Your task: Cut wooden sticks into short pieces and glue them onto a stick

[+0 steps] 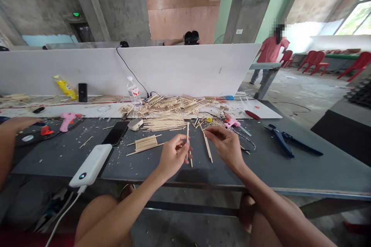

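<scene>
We log a thin wooden stick [188, 135] held upright, long axis near vertical, pinched firmly between the thumb and fingertips of the left hand [174, 156]. A second stick [207, 146] slants just to its right, nearest the right hand [224, 146], whose fingers [212, 131] curl partly open over its upper end; we cannot tell whether they grip it. Both sticks stand right of the small stick frame [145, 143] on the grey table [290, 173]. Beyond that frame is a heap of stick models [171, 106]; left of it, a white power bank [90, 165].
</scene>
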The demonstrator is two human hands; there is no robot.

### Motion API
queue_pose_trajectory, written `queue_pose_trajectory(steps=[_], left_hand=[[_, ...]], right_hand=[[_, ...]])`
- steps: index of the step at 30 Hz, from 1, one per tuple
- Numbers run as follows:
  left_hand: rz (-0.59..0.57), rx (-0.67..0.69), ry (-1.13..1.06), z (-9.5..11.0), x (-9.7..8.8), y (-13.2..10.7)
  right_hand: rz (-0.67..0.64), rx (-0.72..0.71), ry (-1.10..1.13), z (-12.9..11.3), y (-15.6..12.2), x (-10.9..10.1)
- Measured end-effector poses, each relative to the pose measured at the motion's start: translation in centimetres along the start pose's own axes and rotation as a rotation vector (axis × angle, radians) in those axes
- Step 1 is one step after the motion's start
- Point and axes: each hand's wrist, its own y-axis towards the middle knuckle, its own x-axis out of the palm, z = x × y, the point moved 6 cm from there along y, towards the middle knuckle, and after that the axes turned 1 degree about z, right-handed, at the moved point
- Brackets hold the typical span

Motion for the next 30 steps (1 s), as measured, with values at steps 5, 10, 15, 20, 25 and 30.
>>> queue_pose_trajectory(steps=[5, 10, 15, 20, 25, 30], left_hand=[[-0.024, 0.000, -0.006, 0.2, 0.8, -0.3], [-0.040, -0.011, -0.020, 0.2, 1.2, -0.4], [-0.088, 0.023, 0.024, 0.5, 1.5, -0.7], [-0.107, 0.033, 0.028, 0.6, 1.6, -0.8], [-0.112, 0.038, 0.038, 0.6, 1.6, -0.8], [-0.114, 0.042, 0.049, 0.5, 1.6, -0.8]], right_hand=[[0.010, -0.131, -0.012, -2.5, -0.9, 0.1], [0.004, -0.168, -0.019, -3.2, -1.4, 0.4], [-0.003, -0.192, -0.019, -3.4, -1.6, 0.6], [-0.019, -0.204, -0.026, -3.5, -1.6, 0.6], [-0.026, -0.190, -0.021, -3.4, -1.6, 0.7], [-0.031, -0.170, -0.006, -3.3, -1.6, 0.7]])
